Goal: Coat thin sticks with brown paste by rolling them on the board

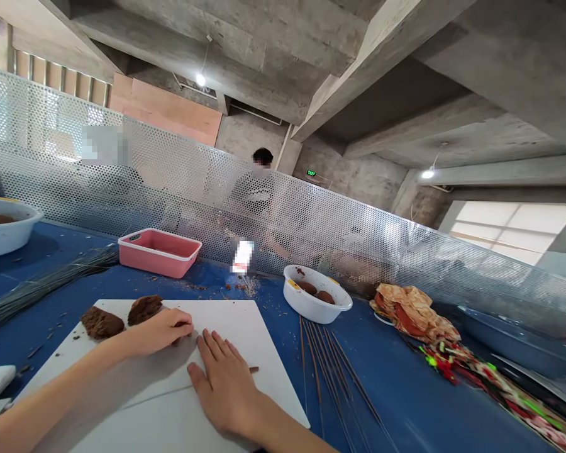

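Observation:
A white board [245, 327] lies on the blue table in front of me. My right hand [224, 380] rests flat on it, palm down, fingers stretched forward, over a thin brown stick whose end shows at its right. My left hand [163, 330] is curled, fingertips pinched on something small and dark that I cannot make out. Two brown lumps [120, 314] sit on the board just left of that hand.
A white bowl [317, 293] with brown lumps stands beyond the board; several thin sticks [332, 371] lie right of it. A pink tray [159, 251], a large white basin [4, 226], a wire bundle [38, 283] and orange cloth [412, 311] surround. A person stands behind the perforated screen [264, 189].

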A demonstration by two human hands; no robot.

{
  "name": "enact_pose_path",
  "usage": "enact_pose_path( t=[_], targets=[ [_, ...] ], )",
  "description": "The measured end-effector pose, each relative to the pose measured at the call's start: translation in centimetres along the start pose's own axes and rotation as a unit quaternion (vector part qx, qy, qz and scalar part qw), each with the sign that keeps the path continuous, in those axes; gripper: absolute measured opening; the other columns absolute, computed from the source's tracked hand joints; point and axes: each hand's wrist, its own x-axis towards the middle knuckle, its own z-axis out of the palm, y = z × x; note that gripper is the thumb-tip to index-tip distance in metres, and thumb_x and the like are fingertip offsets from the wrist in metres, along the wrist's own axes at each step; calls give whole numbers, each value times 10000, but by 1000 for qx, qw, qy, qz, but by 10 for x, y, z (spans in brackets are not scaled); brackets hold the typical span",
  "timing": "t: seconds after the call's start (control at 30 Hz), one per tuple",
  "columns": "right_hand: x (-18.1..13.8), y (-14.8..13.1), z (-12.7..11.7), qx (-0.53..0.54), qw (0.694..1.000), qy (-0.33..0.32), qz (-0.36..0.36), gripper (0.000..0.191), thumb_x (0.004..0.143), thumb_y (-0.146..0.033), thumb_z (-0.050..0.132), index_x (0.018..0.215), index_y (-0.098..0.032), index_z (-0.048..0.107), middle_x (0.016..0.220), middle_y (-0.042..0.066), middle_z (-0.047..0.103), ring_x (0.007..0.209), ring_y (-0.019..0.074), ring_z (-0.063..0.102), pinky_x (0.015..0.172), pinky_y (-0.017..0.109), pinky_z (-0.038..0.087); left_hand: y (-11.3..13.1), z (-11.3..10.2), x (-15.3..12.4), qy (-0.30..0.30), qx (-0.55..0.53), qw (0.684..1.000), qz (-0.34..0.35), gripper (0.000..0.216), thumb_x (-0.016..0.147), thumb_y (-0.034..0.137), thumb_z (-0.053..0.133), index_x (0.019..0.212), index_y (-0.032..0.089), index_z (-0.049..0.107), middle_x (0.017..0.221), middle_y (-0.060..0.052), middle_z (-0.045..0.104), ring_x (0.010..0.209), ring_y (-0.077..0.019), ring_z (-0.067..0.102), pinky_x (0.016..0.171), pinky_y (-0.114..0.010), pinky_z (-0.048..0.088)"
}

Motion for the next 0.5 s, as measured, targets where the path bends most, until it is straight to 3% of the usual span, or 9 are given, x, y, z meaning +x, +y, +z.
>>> enact_pose_path(
  t=[0.13, 0.3, 0.5],
  targets=[
    [14, 7, 2, -4, 1000, -1, -4, 684, 1082, -592, 176, 1637, -216, 309, 1704, 38, 245, 1586, 242, 204, 1296, 520, 194, -2, 1, 1, 4, -2, 1000, -1, 382, 949, 461, 479, 678, 211, 579, 647, -16, 654, 644, -190, 574, 650, -294, 396],
    [54, 22, 2, -12, 1000, -17, 19, 672, 1086, -582, 120, 1639, -245, 302, 1713, 30, 226, 1594, 236, 169, 1291, 526, 152, -5, 1, 2, 3, -15, 1000, -3, 409, 944, 508, 483, 691, 205, 591, 648, -13, 622, 641, -187, 550, 638, -295, 382],
    [87, 31, -1, -9, 998, -30, 47, 685, 1084, -583, 140, 1644, -216, 286, 1720, 44, 205, 1598, 252, 145, 1292, 520, 119, -11, 2, 2, -1, -38, 999, -29, 419, 953, 543, 460, 739, 211, 599, 660, -14, 648, 592, -179, 536, 582, -291, 364]
  ],
)
